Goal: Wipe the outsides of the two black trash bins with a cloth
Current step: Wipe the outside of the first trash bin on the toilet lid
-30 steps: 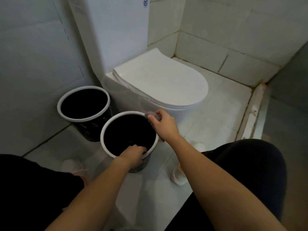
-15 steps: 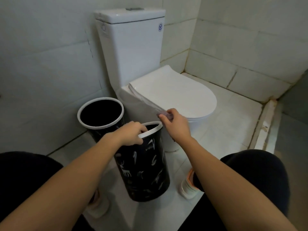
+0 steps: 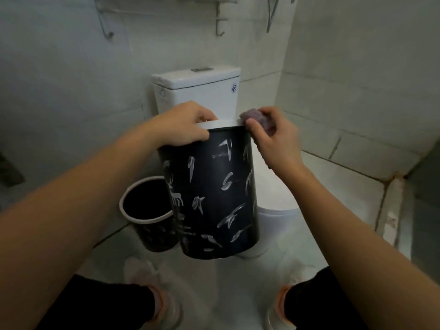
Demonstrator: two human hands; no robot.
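A black trash bin (image 3: 214,194) with white brush marks and a white rim hangs lifted in front of me, off the floor. My left hand (image 3: 183,126) grips its rim at the left, fingers curled over the edge. My right hand (image 3: 273,136) holds a small purplish cloth (image 3: 256,117) bunched against the rim's right end. The second black bin (image 3: 148,210), also white-rimmed, stands on the floor behind and to the left, partly hidden by the lifted one.
A white toilet (image 3: 197,91) with its lid down stands right behind the bins against the tiled wall. A metal rack (image 3: 162,10) hangs above. My shoes (image 3: 154,291) stand on the pale floor tiles. A raised threshold (image 3: 390,210) runs along the right.
The near bin has been lifted from the floor up to chest height by my left hand. My right hand with the cloth rose along and stays at the rim.
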